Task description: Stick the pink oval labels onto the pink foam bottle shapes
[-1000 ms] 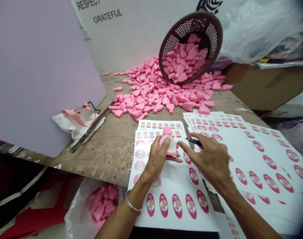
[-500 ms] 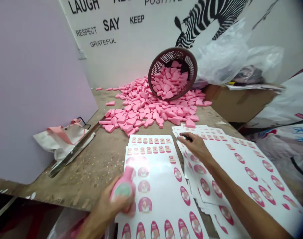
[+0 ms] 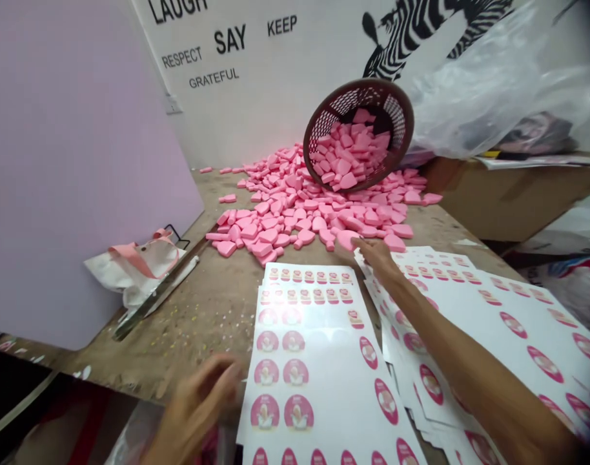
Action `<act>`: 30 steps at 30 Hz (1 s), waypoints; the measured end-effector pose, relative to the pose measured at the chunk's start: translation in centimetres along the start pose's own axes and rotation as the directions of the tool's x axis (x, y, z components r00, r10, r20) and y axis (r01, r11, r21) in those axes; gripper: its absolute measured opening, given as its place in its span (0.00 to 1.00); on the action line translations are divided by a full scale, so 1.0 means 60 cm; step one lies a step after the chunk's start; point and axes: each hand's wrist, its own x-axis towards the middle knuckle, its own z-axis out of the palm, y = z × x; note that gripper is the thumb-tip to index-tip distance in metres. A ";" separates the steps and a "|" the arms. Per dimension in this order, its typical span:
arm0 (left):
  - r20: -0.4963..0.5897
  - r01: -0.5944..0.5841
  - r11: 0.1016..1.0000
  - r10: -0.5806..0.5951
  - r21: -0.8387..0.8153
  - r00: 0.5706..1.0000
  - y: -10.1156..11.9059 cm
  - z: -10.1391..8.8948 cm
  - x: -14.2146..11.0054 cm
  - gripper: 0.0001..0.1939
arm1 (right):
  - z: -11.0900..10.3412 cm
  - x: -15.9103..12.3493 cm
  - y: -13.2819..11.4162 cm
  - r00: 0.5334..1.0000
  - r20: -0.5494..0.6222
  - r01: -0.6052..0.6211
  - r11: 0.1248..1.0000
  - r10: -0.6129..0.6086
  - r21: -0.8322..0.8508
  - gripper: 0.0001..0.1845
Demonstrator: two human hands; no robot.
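My right hand [image 3: 378, 256] reaches across the sticker sheets to the near edge of a heap of pink bottle-shaped pieces [image 3: 295, 206]. Its fingertips pinch one pink piece [image 3: 347, 239] there. My left hand [image 3: 201, 403] hangs low at the table's front edge, blurred, fingers loosely apart, with nothing seen in it. A sheet of round pink stickers [image 3: 319, 361] lies just right of it. A fanned stack of more sticker sheets [image 3: 493, 303] lies under my right forearm.
A tipped brown basket [image 3: 396, 106] spills pink pieces at the back. A lavender board [image 3: 72, 161] stands on the left, with a white and pink bag [image 3: 135, 265] and a metal strip [image 3: 154, 297] below it. A cardboard box [image 3: 508, 194] and clear plastic [image 3: 493, 84] are at right.
My left hand carried the labelled pink bottle down off the table's edge and no longer shows it. My right hand moved forward from the sheets to the pink heap.
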 end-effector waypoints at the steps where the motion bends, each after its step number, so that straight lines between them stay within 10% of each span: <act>1: 0.034 -0.057 0.995 0.059 -0.077 0.998 0.009 0.032 0.026 0.18 | 0.005 -0.042 -0.002 0.998 0.061 -0.013 0.999 0.011 0.039 0.22; 4: -0.026 -0.225 0.920 0.229 -0.320 0.973 0.041 0.140 0.096 0.20 | 0.020 -0.175 -0.013 0.964 0.265 -0.053 0.987 0.011 0.150 0.26; 8: -0.089 -0.182 0.817 0.159 -0.547 0.983 0.060 0.215 0.132 0.20 | 0.012 -0.280 -0.022 0.816 0.569 -0.072 0.956 -0.108 0.285 0.21; 12: -0.078 -0.108 0.766 0.077 -0.634 0.994 0.028 0.180 0.117 0.21 | -0.044 -0.289 0.008 0.943 0.314 0.206 0.938 -0.114 -0.280 0.25; 18: 0.084 0.035 0.891 0.004 -0.452 0.996 -0.015 0.187 0.090 0.22 | -0.104 -0.340 0.066 0.980 0.200 0.132 0.696 0.017 -0.706 0.26; 22: 0.090 -0.016 0.911 0.058 -0.413 0.994 -0.004 0.229 0.088 0.23 | -0.100 -0.377 0.063 0.996 0.066 0.091 0.661 -0.063 -0.745 0.20; 25: 0.100 -0.023 0.866 0.084 -0.499 0.991 0.004 0.224 0.084 0.22 | -0.125 -0.359 0.075 0.996 0.033 0.085 0.833 -0.080 -0.547 0.18; 30: 0.041 -0.093 0.844 0.135 -0.528 0.990 0.006 0.183 0.076 0.21 | -0.271 -0.258 0.134 0.992 -0.116 -0.067 0.967 0.039 -0.245 0.17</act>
